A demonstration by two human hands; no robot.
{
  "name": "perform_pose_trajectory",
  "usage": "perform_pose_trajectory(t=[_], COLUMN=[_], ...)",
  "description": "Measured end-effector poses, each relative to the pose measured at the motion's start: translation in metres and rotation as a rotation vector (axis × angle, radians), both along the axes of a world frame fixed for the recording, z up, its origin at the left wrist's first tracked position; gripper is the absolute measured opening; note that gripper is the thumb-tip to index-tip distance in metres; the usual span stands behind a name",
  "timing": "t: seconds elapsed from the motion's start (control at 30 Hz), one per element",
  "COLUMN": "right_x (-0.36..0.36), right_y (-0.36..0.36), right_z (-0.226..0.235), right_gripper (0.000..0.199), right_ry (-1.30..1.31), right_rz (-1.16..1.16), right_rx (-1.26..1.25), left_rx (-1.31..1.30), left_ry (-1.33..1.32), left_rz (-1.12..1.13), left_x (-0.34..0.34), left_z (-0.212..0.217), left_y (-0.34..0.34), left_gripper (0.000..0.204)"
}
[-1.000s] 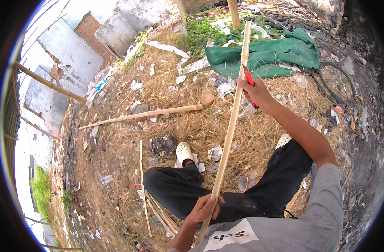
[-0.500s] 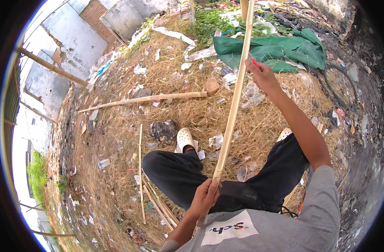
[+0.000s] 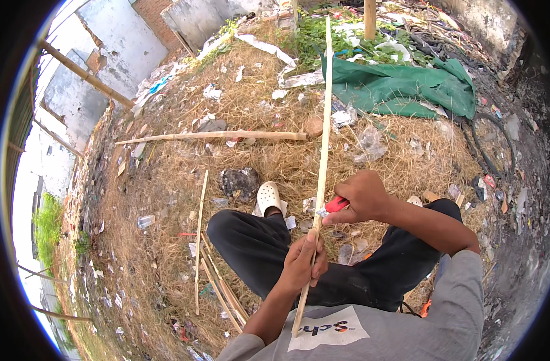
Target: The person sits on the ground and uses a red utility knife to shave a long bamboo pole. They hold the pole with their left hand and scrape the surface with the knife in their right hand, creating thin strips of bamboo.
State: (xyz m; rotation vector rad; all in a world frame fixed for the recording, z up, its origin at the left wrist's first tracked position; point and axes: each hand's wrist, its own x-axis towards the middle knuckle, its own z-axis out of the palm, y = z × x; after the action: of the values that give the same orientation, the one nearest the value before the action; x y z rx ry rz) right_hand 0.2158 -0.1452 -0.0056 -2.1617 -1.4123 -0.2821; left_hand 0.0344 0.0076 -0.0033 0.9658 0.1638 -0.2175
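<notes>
A long, pale bamboo strip [image 3: 326,120] runs from against my shirt, up between my legs and away toward the green sheet. My left hand [image 3: 301,262] is closed around its lower part, thumb lying along the strip. In my closed right hand [image 3: 364,197] is a red-handled utility knife [image 3: 336,204]. Its metal tip meets the strip, or comes very near it, just above my left thumb. Whether the blade cuts into the bamboo I cannot tell.
More thin bamboo strips [image 3: 223,289] lie by my left knee. A thicker bamboo piece [image 3: 226,135] rests across the dry grass. A crumpled green sheet [image 3: 407,87] and a black hose [image 3: 488,141] lie farther off. Litter covers the ground around a dark lump [image 3: 239,183] near my shoe [image 3: 268,197].
My right hand has come down along the strip toward me with the knife, from far up to just above my left hand. My left hand has risen slightly, still gripping the strip.
</notes>
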Motion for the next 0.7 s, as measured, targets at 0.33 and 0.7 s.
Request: perform_pose_trajectory(t=[0.33,0.7], right_x=[0.033,0.043], right_y=[0.002,0.000], right_z=[0.000,0.001], right_gripper=[0.072,0.071], right_ry=[-0.077,-0.140], right_rz=[-0.192,-0.181], right_rx=[0.046,0.008], left_rx=[-0.053,0.075], left_ry=[0.126,0.119], left_rz=[0.008,-0.061], left_x=[0.011,-0.003], left_z=[0.017,0.018], left_y=[-0.004,0.004], left_gripper=[0.041,0.041])
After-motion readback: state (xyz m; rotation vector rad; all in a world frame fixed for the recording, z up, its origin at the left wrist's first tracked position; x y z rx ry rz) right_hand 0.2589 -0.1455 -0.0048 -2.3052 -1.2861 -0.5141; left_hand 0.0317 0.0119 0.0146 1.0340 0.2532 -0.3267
